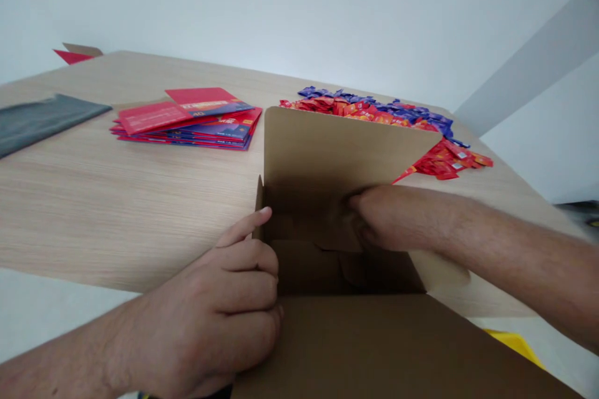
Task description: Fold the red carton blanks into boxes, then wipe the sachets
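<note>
An open cardboard box (350, 330), brown inside, fills the lower middle of the view with its flaps spread. My left hand (224, 305) is at its left edge, several fingers curled over the wall and one finger stretched along the side flap. Inside the right part of the box reaches my right hand (388, 218), its fingers hidden in shadow near the bottom flaps. The far flap (346, 143) stands up, and the near flap slopes toward me.
Flat red and purple printed cartons (187, 118) lie stacked on the wooden table (140, 199). Behind the box is a heap of small red and purple packets (374, 112). A dark grey sheet (47, 118) rests far left. Something yellow (515, 346) shows below right.
</note>
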Tool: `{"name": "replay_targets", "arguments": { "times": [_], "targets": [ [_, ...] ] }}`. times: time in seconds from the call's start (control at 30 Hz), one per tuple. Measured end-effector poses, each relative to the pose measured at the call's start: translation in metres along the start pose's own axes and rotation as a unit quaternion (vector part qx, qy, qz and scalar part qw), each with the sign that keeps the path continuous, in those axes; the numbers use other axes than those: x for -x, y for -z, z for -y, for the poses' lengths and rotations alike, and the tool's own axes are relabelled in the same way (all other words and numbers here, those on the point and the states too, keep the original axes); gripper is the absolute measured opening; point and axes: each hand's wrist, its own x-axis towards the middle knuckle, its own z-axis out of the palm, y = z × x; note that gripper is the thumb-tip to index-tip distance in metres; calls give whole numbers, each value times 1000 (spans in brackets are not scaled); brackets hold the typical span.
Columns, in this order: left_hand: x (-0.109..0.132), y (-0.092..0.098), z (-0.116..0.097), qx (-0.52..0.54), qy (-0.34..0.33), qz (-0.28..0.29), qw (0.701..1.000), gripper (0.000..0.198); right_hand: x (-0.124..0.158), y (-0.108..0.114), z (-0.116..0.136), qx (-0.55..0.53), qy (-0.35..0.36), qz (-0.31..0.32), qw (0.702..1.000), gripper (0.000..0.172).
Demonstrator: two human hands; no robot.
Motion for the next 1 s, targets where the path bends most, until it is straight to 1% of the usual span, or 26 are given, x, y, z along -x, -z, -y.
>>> {"name": "replay_targets", "arguments": {
  "times": [0.07, 0.1, 0.13, 0.17, 0.23, 0.37, 0.43, 0.47, 0.5, 0.6, 0.63, 0.67, 0.73, 0.8, 0.9, 0.93, 1.0],
  "targets": [
    [3, -1, 0, -1, 1, -7, 1000, 18, -6, 4, 18, 79, 18, 136, 987, 20],
    [4, -1, 0, -1, -1, -8, 1000, 18, -9, 3, 28, 94, 19, 179, 979, 21],
    [4, -1, 1, -1, -2, -7, 1000, 18, -12, 1, 36, 90, 12, 198, 976, 23],
    [5, -1, 2, 0, -5, -6, 1000, 18, -13, -3, 43, 76, 6, 209, 975, 26],
    [6, 0, 3, -2, -5, -6, 1000, 18, -15, -14, 52, 67, 0, 228, 971, 38],
    [11, 1, 3, 1, -7, -11, 1000, 19, -12, -36, 56, 155, 9, 284, 946, 74],
    [13, 2, 3, 4, -11, -12, 1000, 20, -10, -44, 58, 183, 13, 296, 937, 83],
    [13, 2, 3, 6, -11, -14, 1000, 20, -9, -46, 59, 193, 18, 294, 936, 82],
    [14, 2, 4, 8, -10, -16, 1000, 20, -9, -48, 61, 202, 23, 290, 935, 77],
    [16, 2, 4, 21, -11, -22, 999, 21, -11, -53, 67, 213, 45, 279, 935, 57],
    [17, 2, 4, 26, -14, -23, 999, 21, -12, -55, 69, 209, 51, 276, 937, 55],
    [18, 3, 4, 30, -14, -22, 999, 22, -14, -56, 71, 197, 56, 268, 941, 55],
    [21, 4, 4, 35, -12, -23, 999, 23, -16, -58, 74, 165, 66, 263, 948, 63],
    [23, 5, 4, 34, -4, -25, 999, 23, -19, -59, 76, 153, 75, 285, 943, 72],
    [23, 5, 3, 24, -10, -34, 999, 22, -24, -57, 77, 190, 86, 348, 914, 71],
    [22, 5, 3, 21, -14, -38, 999, 22, -26, -55, 77, 205, 88, 362, 905, 74],
    [21, 4, 3, 21, -20, -46, 999, 23, -31, -51, 78, 222, 99, 388, 889, 87]
  ]
}}
